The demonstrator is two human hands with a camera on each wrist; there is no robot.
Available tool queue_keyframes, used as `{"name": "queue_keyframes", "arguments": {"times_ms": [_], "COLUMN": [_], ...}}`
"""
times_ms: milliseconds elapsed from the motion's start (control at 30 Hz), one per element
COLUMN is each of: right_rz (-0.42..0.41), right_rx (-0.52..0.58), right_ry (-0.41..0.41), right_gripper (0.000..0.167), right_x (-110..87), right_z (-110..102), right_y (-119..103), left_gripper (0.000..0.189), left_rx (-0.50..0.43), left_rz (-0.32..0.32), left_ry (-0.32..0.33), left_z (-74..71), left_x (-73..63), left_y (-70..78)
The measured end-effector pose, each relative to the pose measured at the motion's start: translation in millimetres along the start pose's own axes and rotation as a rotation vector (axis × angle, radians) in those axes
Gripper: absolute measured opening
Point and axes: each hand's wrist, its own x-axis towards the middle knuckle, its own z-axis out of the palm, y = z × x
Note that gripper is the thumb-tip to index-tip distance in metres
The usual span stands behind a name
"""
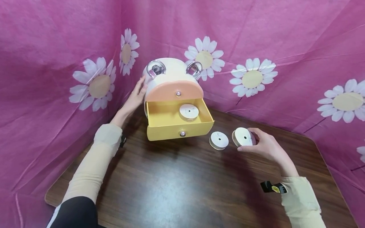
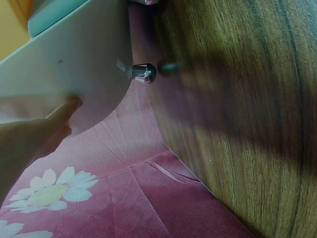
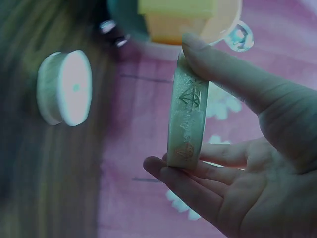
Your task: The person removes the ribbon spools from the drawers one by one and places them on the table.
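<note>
Right hand pinches a white spool, left hand steadies the drawer box.
Right hand (image 1: 263, 144) fingers (image 3: 198, 186) curl round a spool (image 1: 243, 136) held on edge just above the desk (image 1: 176, 190); second spool (image 1: 219, 140) lies just beside; yellow drawer (image 1: 178, 122) stands open with a third spool (image 1: 188, 112) inside; left hand (image 1: 136, 96) fingers straight, flat against the box (image 1: 171, 74) side.

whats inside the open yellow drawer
One white ribbon spool lies flat in the yellow drawer, toward its right side. The drawer's back part sits under the peach drawer above, so that stretch is hidden.
</note>
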Motion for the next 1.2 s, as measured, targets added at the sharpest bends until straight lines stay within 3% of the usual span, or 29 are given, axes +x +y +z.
{"name": "queue_keyframes", "arguments": {"times_ms": [100,400,633,933,1200], "right_rz": [0.027,0.114,0.138,0.135,0.137], "right_rx": [-0.009,-0.014,0.05,-0.004,-0.025], "right_ry": [-0.002,-0.043,-0.017,-0.041,-0.034], "right_gripper": [0.085,0.086,0.084,0.094,0.093], "right_x": [-3.3,-13.5,-18.0,-4.4,3.8], "right_z": [12,39,56,69,72], "right_y": [14,47,64,67,68], "left_gripper": [0.062,0.062,0.062,0.062,0.061], "left_rx": [-0.005,0.027,0.027,0.009,0.009], "left_rz": [0.002,0.031,0.041,0.034,0.042], "left_ry": [0.0,0.04,0.048,0.027,0.033], "left_z": [-0.8,-2.8,-2.5,-3.8,-3.1], "left_x": [0.8,17.3,15.7,14.6,14.4], "left_y": [-1.6,-30.6,-30.4,-28.6,-30.1]}}
